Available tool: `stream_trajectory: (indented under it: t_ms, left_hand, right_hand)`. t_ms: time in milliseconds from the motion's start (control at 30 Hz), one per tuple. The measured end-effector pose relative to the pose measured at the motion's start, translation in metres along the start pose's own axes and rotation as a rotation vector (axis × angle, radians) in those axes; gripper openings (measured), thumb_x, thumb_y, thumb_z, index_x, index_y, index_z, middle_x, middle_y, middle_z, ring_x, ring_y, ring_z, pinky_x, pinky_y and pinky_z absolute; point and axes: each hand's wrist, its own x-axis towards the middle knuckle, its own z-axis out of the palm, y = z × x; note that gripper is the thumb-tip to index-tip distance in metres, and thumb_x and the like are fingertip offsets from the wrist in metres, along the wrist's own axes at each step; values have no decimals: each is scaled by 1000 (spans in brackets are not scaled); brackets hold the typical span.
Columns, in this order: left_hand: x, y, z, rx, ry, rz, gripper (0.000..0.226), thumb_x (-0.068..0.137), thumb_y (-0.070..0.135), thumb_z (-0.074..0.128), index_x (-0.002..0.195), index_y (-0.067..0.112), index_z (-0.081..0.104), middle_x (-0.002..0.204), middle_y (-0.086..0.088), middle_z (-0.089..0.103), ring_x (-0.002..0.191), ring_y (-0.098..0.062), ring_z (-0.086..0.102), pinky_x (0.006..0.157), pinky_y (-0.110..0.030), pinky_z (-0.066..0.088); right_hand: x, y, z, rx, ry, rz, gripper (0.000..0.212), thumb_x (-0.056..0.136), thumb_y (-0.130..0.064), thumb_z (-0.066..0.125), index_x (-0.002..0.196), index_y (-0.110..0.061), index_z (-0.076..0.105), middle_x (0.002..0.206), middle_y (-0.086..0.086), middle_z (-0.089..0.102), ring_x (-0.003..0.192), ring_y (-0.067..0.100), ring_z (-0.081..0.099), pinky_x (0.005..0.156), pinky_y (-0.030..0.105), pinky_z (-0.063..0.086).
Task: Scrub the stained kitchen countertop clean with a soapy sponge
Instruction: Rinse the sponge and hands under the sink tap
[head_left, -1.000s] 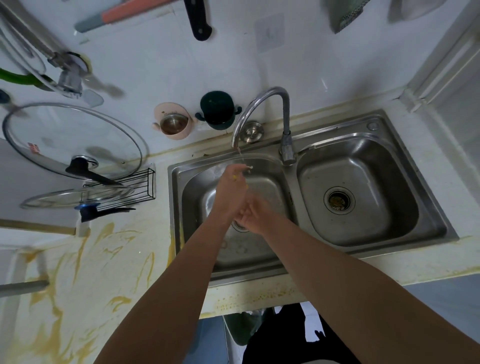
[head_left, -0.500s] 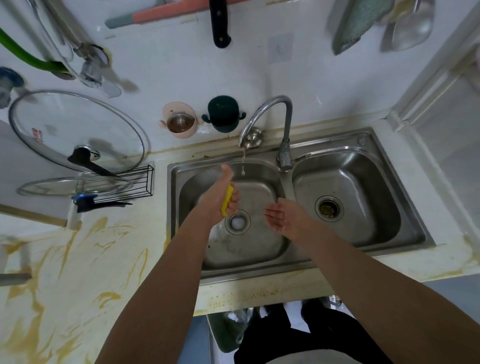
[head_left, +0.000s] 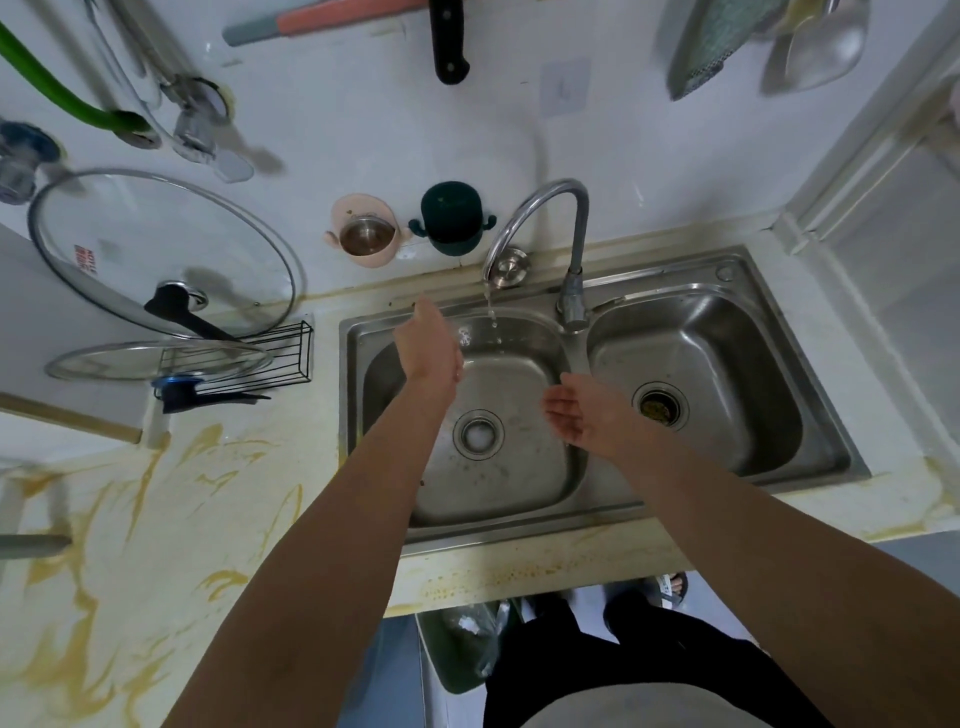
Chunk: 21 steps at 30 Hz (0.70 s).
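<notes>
Leaning over the double sink (head_left: 727, 270), a person holds both bare arms out above its left basin. The left hand (head_left: 431, 348) hangs over the back left part of that basin, knuckles up, thumb pointing at the wall, just left of the thin stream of water (head_left: 491, 314) that falls from the curved faucet (head_left: 540, 205). Its palm faces away, so I cannot tell whether the fingers are wrapped round anything. The right hand (head_left: 582, 415) is well apart from it, palm up and fingers loosely spread, holding nothing, hovering at the right side of the left basin by the divider. Between the two hands, lower down, sits the left basin's drain (head_left: 478, 434); the right basin's drain (head_left: 660, 408) shows brownish bits in its strainer.

The countertop (head_left: 156, 519) spreads out to the left of the sink, streaked with yellow-brown stains (head_left: 223, 577), and more speckled staining runs along its front edge below the sink. At the back left a wire rack (head_left: 291, 353) holds a glass lid (head_left: 156, 244) leaning against the wall. A pink cup (head_left: 363, 239) and a dark green cup (head_left: 449, 218) are on the wall beside the faucet, and a black knife handle (head_left: 449, 47) hangs above.
</notes>
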Motion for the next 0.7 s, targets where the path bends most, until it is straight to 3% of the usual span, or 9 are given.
stream_trajectory:
  t_ms: [200,433,600,700]
  left_hand:
    - [27,-18,-11,199,61,-70,38,104,46,36,72,27,40,68,-2,43,55,-19,41,48,-36,35]
    - [20,-25,-7,264,59,-29,37,103,47,39,72,27,42,70,1,46,56,-16,43,51,-32,38]
    - [16,-36,-8,189,41,69,34,105,27,39,72,22,43,64,3,40,51,-9,35,46,-28,32]
    - [20,-36,-17,190,36,101,29,105,27,39,77,21,44,64,4,38,50,-8,32,41,-23,28]
  right_hand:
    - [7,2,-15,-230,58,-100,33,95,-38,57,97,-9,72,110,9,74,105,25,66,100,41,47]
    - [4,0,-28,-208,26,-94,32,97,-37,56,96,-9,72,103,12,75,109,30,67,96,42,51]
    - [-9,8,-14,-243,-19,-114,40,101,-36,53,110,-1,69,108,15,74,109,30,67,102,46,48]
    - [-18,10,-7,-252,-64,-119,41,103,-35,50,114,0,68,112,16,73,112,31,67,106,47,47]
